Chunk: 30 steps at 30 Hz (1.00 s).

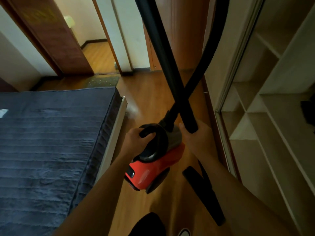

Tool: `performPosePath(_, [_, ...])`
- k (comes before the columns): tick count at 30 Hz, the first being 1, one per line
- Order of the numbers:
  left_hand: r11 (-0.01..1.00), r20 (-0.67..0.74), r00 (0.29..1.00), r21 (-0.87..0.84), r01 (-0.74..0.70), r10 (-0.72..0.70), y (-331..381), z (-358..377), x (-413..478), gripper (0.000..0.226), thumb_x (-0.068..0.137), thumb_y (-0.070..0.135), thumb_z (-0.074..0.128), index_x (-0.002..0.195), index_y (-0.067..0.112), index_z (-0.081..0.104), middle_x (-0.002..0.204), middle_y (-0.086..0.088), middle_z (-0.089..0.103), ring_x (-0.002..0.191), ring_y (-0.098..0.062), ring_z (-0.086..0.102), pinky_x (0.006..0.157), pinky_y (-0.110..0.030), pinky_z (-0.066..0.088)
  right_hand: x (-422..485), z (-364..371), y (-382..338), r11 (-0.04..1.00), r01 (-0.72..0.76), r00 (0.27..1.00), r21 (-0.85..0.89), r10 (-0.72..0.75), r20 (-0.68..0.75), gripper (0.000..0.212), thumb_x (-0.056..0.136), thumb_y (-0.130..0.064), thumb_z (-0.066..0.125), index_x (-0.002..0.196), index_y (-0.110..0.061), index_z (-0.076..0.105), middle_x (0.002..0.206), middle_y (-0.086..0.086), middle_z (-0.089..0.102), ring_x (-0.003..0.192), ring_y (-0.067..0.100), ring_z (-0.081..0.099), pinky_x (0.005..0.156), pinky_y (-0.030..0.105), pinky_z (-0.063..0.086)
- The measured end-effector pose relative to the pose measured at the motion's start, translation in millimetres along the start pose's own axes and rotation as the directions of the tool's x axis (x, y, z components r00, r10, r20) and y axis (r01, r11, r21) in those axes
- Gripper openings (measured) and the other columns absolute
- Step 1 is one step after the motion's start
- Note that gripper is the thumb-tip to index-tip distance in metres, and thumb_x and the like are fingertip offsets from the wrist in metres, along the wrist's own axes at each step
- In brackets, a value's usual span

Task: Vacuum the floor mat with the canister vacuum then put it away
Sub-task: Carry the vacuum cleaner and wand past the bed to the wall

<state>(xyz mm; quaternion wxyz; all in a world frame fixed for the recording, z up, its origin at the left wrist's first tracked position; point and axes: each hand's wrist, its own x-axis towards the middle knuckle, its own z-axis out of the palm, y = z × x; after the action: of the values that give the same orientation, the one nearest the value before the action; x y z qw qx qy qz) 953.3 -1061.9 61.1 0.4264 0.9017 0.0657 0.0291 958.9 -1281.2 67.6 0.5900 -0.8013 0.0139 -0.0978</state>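
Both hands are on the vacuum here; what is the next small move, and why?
Probably a step forward toward the floor mat by the doorway: the left hand grips the handle of the canister vacuum, the right hand holds the black tube, and the mat lies ahead, out of reach.

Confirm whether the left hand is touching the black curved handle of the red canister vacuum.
Touching: head view shows the left hand with fingers curled round the black curved handle.
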Motion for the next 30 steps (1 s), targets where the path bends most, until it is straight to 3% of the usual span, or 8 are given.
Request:
performPosePath(3, [1.0, -0.013, 1.0, 0.01, 0.019, -0.019, 0, 8, 40, 0.039, 0.086, 0.035, 0.073, 0.055, 0.02, 0.056, 0.046, 0.004, 0.05, 0.041, -0.008, 0.047, 0.046, -0.027, 0.034, 38, 6, 8, 0.997, 0.042, 0.999, -0.058, -0.042, 0.002, 0.021, 0.09, -0.027, 0.075, 0.076, -0.02, 0.062, 0.067, 0.001, 0.061, 0.065, 0.01, 0.062, 0.057, 0.015, 0.046])
performPosePath(7, [0.999, -0.044, 0.998, -0.016, 0.034, -0.035, 0, 16, 98, 0.041, 0.084, 0.036, 0.074, 0.052, 0.022, 0.053, 0.043, 0.006, 0.047, 0.041, -0.006, 0.044, 0.047, -0.028, 0.033, 92, 21, 19, 0.998, 0.05, 0.999, -0.045, -0.049, 0.015, 0.018, 0.091, -0.026, 0.075, 0.081, -0.017, 0.063, 0.067, -0.005, 0.058, 0.063, 0.009, 0.059, 0.054, 0.013, 0.042])
performPosePath(11, [0.999, -0.024, 0.999, -0.043, 0.033, -0.034, -4, 21, 171, 0.041, 0.086, 0.035, 0.073, 0.054, 0.017, 0.055, 0.04, 0.009, 0.044, 0.037, -0.002, 0.041, 0.043, -0.02, 0.03, 162, 48, 28, 0.997, 0.068, 0.997, -0.044, -0.067, 0.026, 0.019, 0.091, -0.026, 0.075, 0.08, -0.029, 0.059, 0.067, -0.012, 0.056, 0.064, 0.001, 0.059, 0.057, 0.01, 0.041])
performPosePath(19, [0.997, 0.033, 0.999, -0.078, 0.028, -0.026, -16, 16, 349, 0.037, 0.086, 0.034, 0.073, 0.055, 0.018, 0.059, 0.044, 0.01, 0.048, 0.043, -0.005, 0.048, 0.046, -0.024, 0.035, 326, 114, 25, 0.998, 0.042, 0.999, -0.039, -0.043, -0.022, 0.012, 0.091, -0.027, 0.075, 0.086, -0.02, 0.066, 0.074, 0.003, 0.066, 0.07, 0.011, 0.063, 0.06, 0.025, 0.051])
performPosePath(24, [0.991, 0.033, 0.999, -0.136, 0.014, -0.01, -14, 8, 433, 0.04, 0.08, 0.047, 0.069, 0.06, 0.013, 0.061, 0.049, 0.001, 0.052, 0.047, -0.015, 0.052, 0.048, -0.035, 0.037, 407, 142, 11, 0.997, 0.054, 0.998, -0.057, -0.055, -0.006, 0.011, 0.093, -0.025, 0.072, 0.091, -0.017, 0.066, 0.073, -0.008, 0.06, 0.069, -0.004, 0.06, 0.059, 0.007, 0.043])
performPosePath(27, [0.989, 0.029, 0.999, -0.143, 0.026, -0.022, -12, 3, 474, 0.036, 0.082, 0.046, 0.068, 0.067, 0.013, 0.065, 0.054, -0.004, 0.058, 0.051, -0.021, 0.058, 0.049, -0.038, 0.042, 444, 153, 8, 0.994, 0.083, 0.997, -0.068, -0.082, 0.006, 0.011, 0.094, -0.026, 0.071, 0.089, -0.018, 0.064, 0.071, -0.009, 0.058, 0.071, -0.007, 0.059, 0.06, 0.005, 0.042])
performPosePath(30, [0.993, 0.016, 1.0, -0.114, 0.017, -0.015, -10, 0, 509, 0.027, 0.088, 0.036, 0.07, 0.071, 0.016, 0.068, 0.054, -0.001, 0.059, 0.052, -0.018, 0.059, 0.047, -0.026, 0.039, 480, 167, 13, 0.992, 0.104, 0.994, -0.075, -0.101, 0.044, 0.015, 0.095, -0.029, 0.069, 0.087, -0.018, 0.064, 0.07, -0.007, 0.058, 0.068, 0.002, 0.06, 0.059, 0.009, 0.044])
